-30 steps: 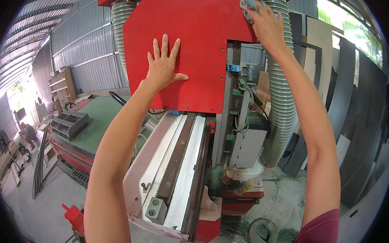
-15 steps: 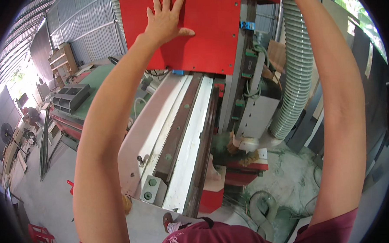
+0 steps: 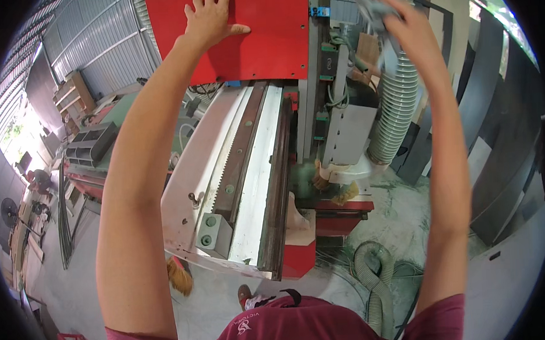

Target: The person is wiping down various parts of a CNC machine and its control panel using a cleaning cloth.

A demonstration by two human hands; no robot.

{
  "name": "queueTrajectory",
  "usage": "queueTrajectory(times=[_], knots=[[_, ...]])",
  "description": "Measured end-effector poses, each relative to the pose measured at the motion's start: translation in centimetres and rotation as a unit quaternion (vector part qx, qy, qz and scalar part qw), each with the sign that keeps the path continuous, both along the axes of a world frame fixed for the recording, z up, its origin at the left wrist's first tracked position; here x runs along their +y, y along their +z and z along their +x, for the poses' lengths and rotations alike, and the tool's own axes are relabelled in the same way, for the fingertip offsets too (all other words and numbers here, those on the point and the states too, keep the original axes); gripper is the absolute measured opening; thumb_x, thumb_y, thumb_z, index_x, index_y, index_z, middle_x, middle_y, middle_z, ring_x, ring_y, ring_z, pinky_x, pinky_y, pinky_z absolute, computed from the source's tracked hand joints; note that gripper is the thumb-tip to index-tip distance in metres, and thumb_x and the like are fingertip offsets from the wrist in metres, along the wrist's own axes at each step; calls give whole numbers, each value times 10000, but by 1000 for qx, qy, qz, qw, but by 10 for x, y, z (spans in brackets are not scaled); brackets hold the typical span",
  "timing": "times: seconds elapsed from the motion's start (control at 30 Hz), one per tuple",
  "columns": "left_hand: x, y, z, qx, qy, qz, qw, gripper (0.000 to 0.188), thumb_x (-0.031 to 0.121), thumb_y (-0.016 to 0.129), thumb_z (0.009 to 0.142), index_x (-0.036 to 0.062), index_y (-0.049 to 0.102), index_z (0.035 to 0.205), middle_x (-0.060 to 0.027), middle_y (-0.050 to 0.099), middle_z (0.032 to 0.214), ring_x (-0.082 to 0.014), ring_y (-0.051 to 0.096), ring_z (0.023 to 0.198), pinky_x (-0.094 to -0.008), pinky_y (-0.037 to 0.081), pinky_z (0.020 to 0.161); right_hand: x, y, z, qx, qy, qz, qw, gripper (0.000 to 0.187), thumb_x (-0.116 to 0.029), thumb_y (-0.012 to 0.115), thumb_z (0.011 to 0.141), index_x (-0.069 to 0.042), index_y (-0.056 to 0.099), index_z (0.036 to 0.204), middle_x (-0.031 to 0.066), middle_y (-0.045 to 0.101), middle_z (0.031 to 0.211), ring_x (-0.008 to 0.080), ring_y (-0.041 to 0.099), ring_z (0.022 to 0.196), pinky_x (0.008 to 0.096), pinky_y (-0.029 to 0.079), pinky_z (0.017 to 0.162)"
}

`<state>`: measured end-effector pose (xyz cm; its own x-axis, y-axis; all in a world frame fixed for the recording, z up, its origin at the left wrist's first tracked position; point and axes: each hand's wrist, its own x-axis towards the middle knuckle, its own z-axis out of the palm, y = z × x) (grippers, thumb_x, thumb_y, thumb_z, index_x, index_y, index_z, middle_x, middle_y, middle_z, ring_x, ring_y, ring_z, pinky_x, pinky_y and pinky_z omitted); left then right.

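Observation:
My left hand (image 3: 210, 21) lies with fingers spread against the red panel (image 3: 261, 40) of a large machine. My right hand (image 3: 409, 30) is raised at the upper right, its fingers closed on a grey-blue rag (image 3: 380, 19), both smeared by motion. The rag hangs in front of a ribbed grey hose (image 3: 397, 110). Below the panel runs the machine's rail bed, with a toothed rack (image 3: 223, 163), a white strip (image 3: 257, 177) and a grey end block (image 3: 213, 234) with two round holes.
A green-topped table (image 3: 136, 109) stands behind on the left. A coiled hose (image 3: 374, 263) lies on the floor at the right, and dark boards (image 3: 493, 81) lean beyond it. A broom head (image 3: 180, 277) sits below the rail bed. Another person (image 3: 40, 180) is far left.
My right hand has come down and inward, bringing the rag into view. My left hand stays on the red panel, while the whole view has shifted slightly.

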<state>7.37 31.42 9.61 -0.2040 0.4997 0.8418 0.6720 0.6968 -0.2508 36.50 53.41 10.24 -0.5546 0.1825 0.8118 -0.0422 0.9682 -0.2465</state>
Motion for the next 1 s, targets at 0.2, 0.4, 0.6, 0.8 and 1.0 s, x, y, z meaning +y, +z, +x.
queueTrajectory(times=[0.2,0.4,0.6,0.8,1.0], knots=[[-16,-1,-1,11,2,-1,1000,1244,547,814,585,71,112,1495,-281,34,1519,-542,124,1354,-650,285,1009,-93,-224,93,75,69,-455,885,581,5,446,706,-31,562,1274,81,550,1291,164,487,1201,271,358,1006],[-69,38,-21,47,-199,4,979,1070,546,746,711,67,178,1481,-283,110,1517,-441,160,1398,-624,213,1062,-146,-464,168,95,216,-783,575,604,-29,460,777,-21,408,1379,136,565,1221,245,618,990,326,514,831],[-266,-41,80,3,-251,291,923,413,221,535,940,34,518,1307,-163,493,1356,-244,509,1225,-343,360,1057,-192,-502,221,162,194,-787,563,621,-146,516,823,-11,342,1404,160,555,1214,274,609,1000,383,525,816],[-453,-517,69,-495,47,585,641,363,295,466,986,12,494,1212,-117,577,1063,-203,576,871,-327,490,767,-172,-407,168,205,176,-728,630,608,-197,526,873,-38,323,1423,127,497,1303,230,539,1136,344,452,940],[-495,-754,219,-461,159,229,842,266,274,509,933,52,552,1074,-95,595,930,-191,583,798,-322,497,681,-142,-266,79,154,209,-592,763,688,-80,570,849,-48,261,1462,111,453,1364,197,462,1230,312,340,1041]])
